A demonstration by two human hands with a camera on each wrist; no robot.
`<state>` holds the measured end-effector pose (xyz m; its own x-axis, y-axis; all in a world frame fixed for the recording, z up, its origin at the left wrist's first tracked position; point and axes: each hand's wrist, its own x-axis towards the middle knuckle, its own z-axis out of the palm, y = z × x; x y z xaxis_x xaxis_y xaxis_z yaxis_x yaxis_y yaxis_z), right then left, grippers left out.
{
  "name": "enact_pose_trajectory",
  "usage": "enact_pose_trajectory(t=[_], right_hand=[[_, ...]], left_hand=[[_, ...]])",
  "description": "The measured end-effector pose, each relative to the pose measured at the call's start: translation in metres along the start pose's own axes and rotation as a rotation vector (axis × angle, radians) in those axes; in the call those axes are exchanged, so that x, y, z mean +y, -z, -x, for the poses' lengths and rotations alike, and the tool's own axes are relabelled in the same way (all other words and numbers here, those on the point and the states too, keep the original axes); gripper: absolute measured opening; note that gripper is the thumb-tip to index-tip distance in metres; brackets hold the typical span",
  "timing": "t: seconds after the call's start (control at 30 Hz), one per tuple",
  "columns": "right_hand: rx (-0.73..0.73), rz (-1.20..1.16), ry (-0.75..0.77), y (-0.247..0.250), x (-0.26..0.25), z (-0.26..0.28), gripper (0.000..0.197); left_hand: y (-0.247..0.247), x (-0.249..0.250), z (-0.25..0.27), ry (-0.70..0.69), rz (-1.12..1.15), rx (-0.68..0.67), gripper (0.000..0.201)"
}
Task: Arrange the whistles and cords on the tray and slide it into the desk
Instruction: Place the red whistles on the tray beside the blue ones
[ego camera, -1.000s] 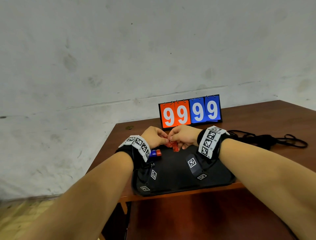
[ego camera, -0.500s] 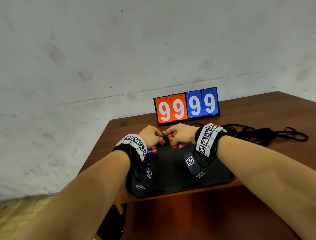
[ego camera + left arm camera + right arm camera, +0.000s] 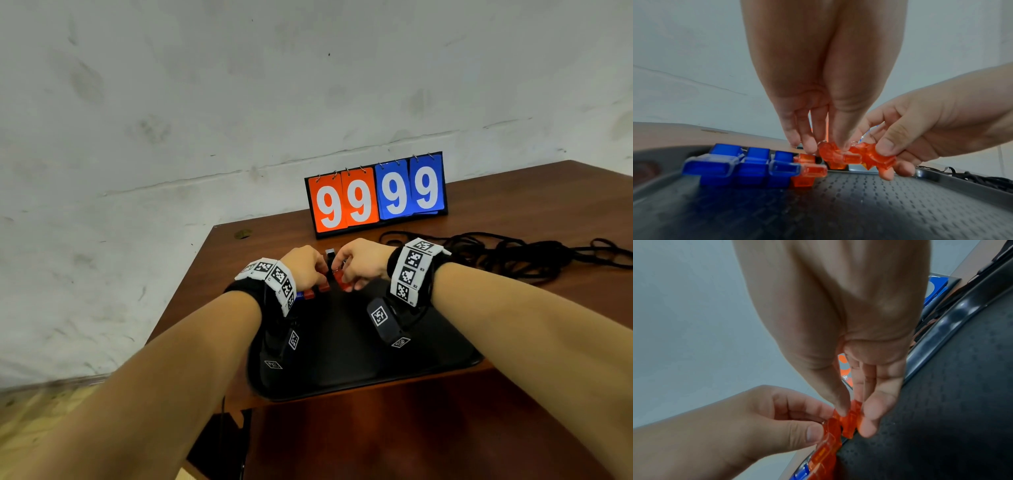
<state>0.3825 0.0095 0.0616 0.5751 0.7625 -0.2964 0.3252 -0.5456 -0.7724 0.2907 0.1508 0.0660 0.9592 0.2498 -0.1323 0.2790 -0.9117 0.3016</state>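
Note:
A black textured tray [image 3: 346,370] lies at the desk's near edge. Along its far left rim stands a row of three blue whistles [image 3: 744,164] and one orange whistle [image 3: 809,168]. My left hand [image 3: 313,274] pinches another orange whistle [image 3: 831,153] just right of that row. My right hand [image 3: 349,274] pinches a further orange whistle [image 3: 878,158] beside it, and the two touch in the right wrist view [image 3: 851,420]. The black cords [image 3: 513,253] lie tangled on the desk to the right, off the tray.
A flip scoreboard [image 3: 376,195] reading 99 99 stands behind the hands near the wall. The brown desk [image 3: 548,205] ends just left of the tray, with the floor below. A small dark and silver piece [image 3: 329,254] shows between the hands.
Both hands have stayed together at the tray's far edge with the orange whistles. They sit slightly lower and closer to the row now. The head view has shifted a little.

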Motion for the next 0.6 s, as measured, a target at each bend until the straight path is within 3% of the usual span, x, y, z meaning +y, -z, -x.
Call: enact_pose_trajectory(t=[0.6], right_hand=[[0.069,0.244,-0.016,-0.017,-0.006,-0.017,0.026]], left_hand=[[-0.006,-0.004,-0.006,-0.033,-0.113,-0.042,0.028]])
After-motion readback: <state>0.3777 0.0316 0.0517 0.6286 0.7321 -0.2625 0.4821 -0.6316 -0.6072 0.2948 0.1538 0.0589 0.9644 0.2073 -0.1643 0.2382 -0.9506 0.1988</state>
